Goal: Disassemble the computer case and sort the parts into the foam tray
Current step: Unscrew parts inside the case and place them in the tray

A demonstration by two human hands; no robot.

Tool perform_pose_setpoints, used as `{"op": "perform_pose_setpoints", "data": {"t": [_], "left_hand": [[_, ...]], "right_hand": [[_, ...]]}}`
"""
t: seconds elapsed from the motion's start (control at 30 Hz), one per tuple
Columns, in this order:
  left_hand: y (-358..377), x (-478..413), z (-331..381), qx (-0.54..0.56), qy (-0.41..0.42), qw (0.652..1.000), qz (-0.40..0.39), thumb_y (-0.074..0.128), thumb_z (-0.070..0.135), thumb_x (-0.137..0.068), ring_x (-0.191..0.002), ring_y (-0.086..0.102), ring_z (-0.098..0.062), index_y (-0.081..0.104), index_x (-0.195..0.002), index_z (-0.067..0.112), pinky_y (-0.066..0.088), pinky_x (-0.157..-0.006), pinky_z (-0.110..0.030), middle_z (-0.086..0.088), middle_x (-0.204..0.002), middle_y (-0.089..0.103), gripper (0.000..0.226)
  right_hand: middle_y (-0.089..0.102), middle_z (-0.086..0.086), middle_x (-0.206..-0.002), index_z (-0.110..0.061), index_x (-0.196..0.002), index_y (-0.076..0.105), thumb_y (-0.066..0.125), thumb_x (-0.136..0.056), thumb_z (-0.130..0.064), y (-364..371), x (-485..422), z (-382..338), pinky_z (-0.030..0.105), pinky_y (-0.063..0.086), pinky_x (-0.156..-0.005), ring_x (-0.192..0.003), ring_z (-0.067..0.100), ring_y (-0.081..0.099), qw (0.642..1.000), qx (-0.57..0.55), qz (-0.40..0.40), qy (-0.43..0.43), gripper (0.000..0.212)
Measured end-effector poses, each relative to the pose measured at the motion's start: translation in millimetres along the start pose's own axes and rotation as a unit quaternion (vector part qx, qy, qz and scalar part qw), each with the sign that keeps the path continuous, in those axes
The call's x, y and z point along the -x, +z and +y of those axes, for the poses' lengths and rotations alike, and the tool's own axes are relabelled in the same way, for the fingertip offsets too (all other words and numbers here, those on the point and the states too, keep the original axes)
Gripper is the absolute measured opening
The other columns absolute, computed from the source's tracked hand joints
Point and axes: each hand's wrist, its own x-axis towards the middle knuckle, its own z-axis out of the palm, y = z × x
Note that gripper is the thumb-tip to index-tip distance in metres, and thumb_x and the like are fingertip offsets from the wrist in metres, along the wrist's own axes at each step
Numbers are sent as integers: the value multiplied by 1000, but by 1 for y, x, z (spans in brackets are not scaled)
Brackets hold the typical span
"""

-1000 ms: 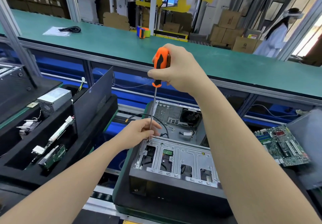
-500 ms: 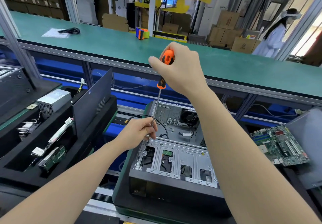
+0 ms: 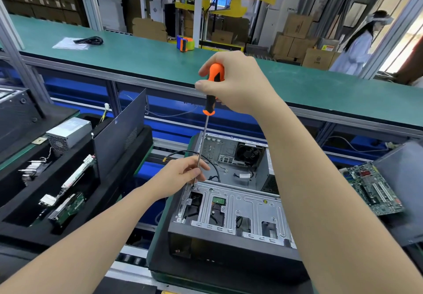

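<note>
**Cage screw removal: screwdriver (image 3: 203, 138) seated at the far-left corner of the drive cage (image 3: 242, 199)**

The right hand (image 3: 238, 83) was wrapped round the orange handle. The left hand (image 3: 180, 174) pinched the shaft just above the tip, which met a screw (image 3: 193, 186). The step called for a shaft in line with the screw, firm downward pressure and turning from the handle, with the left fingers guiding only. The computer case (image 3: 229, 254) lay directly below both hands, with the foam tray (image 3: 20, 227) well apart to the left.
</note>
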Motion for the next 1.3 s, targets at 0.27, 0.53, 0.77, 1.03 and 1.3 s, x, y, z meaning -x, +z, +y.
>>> {"op": "perform_pose_setpoints", "data": {"t": [0.27, 0.53, 0.77, 1.03, 1.3], "left_hand": [[1, -3, 0, -2, -3, 1000, 2, 46, 13, -109, -98, 72, -10, 65, -116, 48, 61, -87, -27, 8, -99, 77, 40], [10, -6, -7, 5, -14, 999, 45, 45, 7, -106, -88, 75, -16, 63, -90, 31, 62, -78, -45, -2, -85, 75, 35], [6, -5, -10, -9, -3, 1000, 16, 45, 16, -109, -96, 74, -12, 64, -99, 34, 63, -87, -38, 2, -94, 75, 28], [-1, -6, -6, -11, 2, 1000, -5, 46, 18, -109, -99, 73, -12, 64, -113, 42, 62, -87, -33, 6, -99, 76, 30], [-1, -4, 0, 2, -8, 1000, -2, 49, 10, -108, -98, 74, -13, 70, -102, 41, 62, -87, -35, 3, -97, 77, 38]], "right_hand": [[71, -1, -117, -24, -120, 64, 70, -101, -24, -5, 3, 5, 38, 58, -97, -108, 15, 69, 996, -60, -62, -16, 20], [62, 9, -90, -9, -93, 63, 63, -97, -60, 8, 0, -5, 34, 47, -73, -83, 26, 55, 990, 122, 74, 16, 51], [64, 4, -88, -8, -96, 74, 72, -97, -36, 6, -3, -10, 25, 48, -72, -85, 21, 61, 993, 106, 50, 0, 28], [63, -2, -106, -13, -115, 66, 62, -105, -21, -8, -2, -7, 24, 42, -78, -93, 15, 55, 989, 97, -76, -81, 13], [54, -4, -101, -16, -107, 53, 55, -97, -7, -9, -1, -9, 13, 42, -70, -81, 6, 49, 988, 34, -124, -90, 14]]}}
